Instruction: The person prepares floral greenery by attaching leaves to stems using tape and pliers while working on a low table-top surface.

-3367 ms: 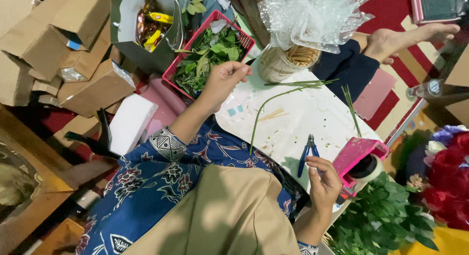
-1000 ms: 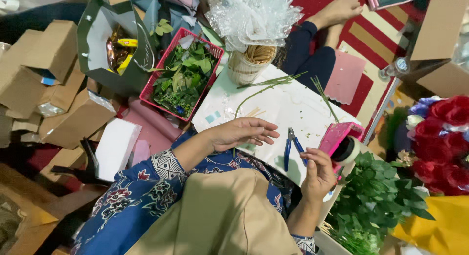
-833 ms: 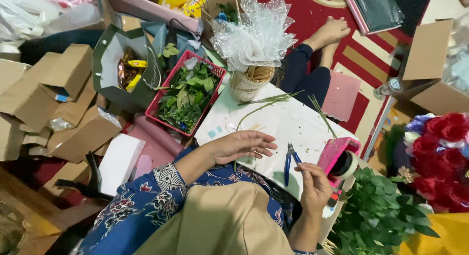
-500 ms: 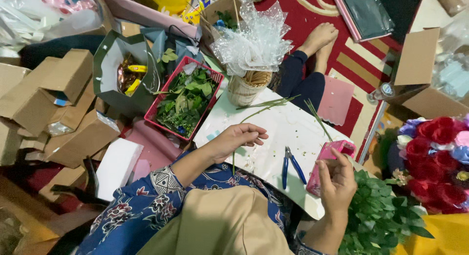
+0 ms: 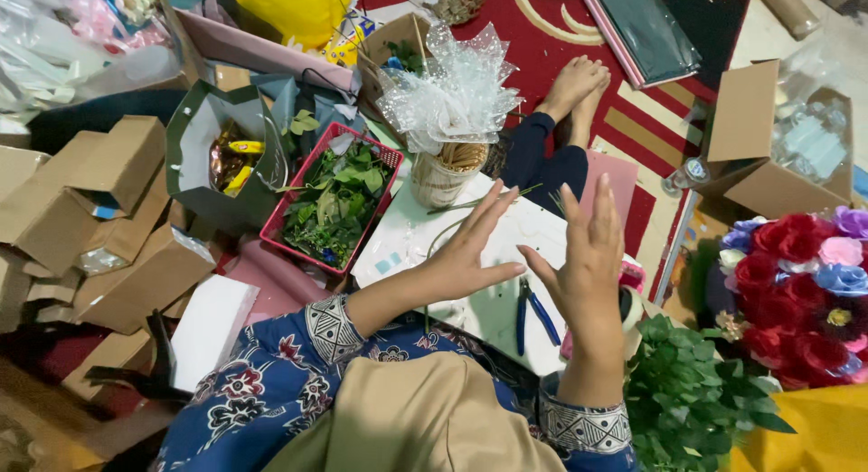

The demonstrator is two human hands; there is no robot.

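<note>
**Empty hands over a crowded board**

Left hand (image 5: 470, 255) raised and spread, fingers fanned, grip wide and holding nothing. Right hand (image 5: 588, 273) likewise lifted, palm turned inward, grip wide and empty. Both hovering above the white board (image 5: 407, 246), nothing touched.

Blue-handled pliers (image 5: 532, 314) lying on the white board, between the two wrists, handles pointing toward the lap. Long green stem (image 5: 448, 232) curving across the white board, partly hidden behind the left hand.

Risks, as judged from here:
- Stem easily swept off the white board by a dropping left hand, being thin and loose.
- Pliers close to the near edge of the white board; liable to slide into the lap if nudged by a sleeve.
- Basket (image 5: 443, 174) with its clear crinkled wrap (image 5: 452, 92) standing at the far edge of the white board, top-heavy looking; likely to tip if bumped by a forward reach.

Around the white board: red tray of leaves (image 5: 334, 201) just left of it, cardboard boxes (image 5: 99, 219) well to the left, bunch of red and purple roses (image 5: 796, 282) to the right, leafy greenery (image 5: 696, 391) near the right wrist. Another person's bare feet (image 5: 574, 83) beyond the basket, crowding the far side and narrowing the room for any forward reach.
</note>
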